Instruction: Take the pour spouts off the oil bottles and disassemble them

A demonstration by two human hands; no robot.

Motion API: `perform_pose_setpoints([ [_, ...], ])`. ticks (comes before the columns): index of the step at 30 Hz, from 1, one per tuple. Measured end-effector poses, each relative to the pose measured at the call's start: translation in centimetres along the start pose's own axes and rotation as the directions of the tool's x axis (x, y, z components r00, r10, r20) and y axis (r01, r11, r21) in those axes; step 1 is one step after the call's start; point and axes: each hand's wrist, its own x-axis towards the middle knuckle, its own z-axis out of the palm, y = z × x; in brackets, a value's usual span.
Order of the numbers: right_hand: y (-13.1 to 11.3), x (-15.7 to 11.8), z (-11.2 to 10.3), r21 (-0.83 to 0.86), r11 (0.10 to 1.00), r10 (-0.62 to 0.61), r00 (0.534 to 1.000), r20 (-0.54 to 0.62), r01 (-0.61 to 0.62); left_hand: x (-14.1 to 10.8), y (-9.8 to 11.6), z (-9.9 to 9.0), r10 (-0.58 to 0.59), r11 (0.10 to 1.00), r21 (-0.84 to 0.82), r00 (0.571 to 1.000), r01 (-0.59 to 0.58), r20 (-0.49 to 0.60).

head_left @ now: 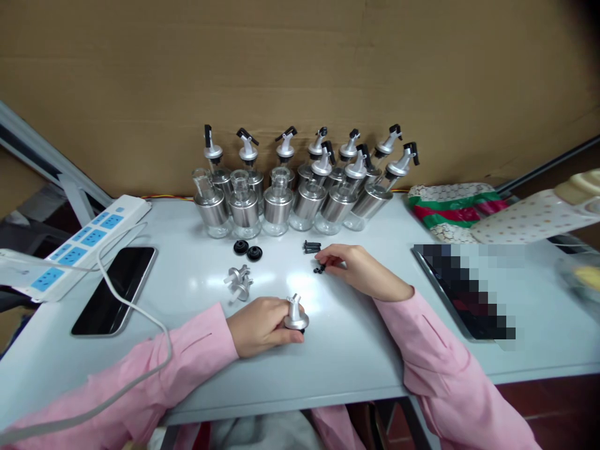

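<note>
My left hand (267, 326) is closed around a silver bottle pourer (296, 319), held upright with a bit of black showing under its flange. Over the table, the fingertips of my right hand (349, 269) pinch at a cluster of small black parts (319, 270); which piece is between them is too small to make out. Just behind those fingers lie several black levers (312, 247) in a row. Loose silver pourer tops (240, 281) sit left of centre. Two round black stoppers (254, 253) rest behind them.
Glass bottles with steel bands (278, 206) stand in rows at the back, several fitted with pourers (357, 164). A power strip (89, 244) and phone (115, 290) lie left, a white cable (135, 306) crossing my left sleeve. Right are a dark-screened device (462, 294) and patterned bag (450, 209).
</note>
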Motion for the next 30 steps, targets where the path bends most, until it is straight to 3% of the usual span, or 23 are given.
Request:
perform_pose_setpoints([
  [8,-0.8,-0.3,-0.2,0.012,0.999,-0.054,0.995,0.084,0.053,0.0,-0.2,0.1,0.006,1.0,0.012,1.0,-0.006,0.004],
  [17,-0.3,0.1,0.7,-0.019,0.989,-0.144,0.986,0.086,0.146,0.1,0.0,0.1,0.01,1.0,-0.011,1.0,-0.01,0.002],
  [24,-0.3,-0.1,0.2,-0.053,0.994,-0.091,0.994,0.062,0.094,0.1,-0.1,0.0,0.002,1.0,-0.007,1.0,-0.002,0.01],
  [30,-0.2,-0.3,-0.3,-0.024,0.996,-0.079,0.991,0.108,0.082,0.0,-0.1,0.0,0.012,1.0,-0.014,1.0,-0.012,0.002],
])
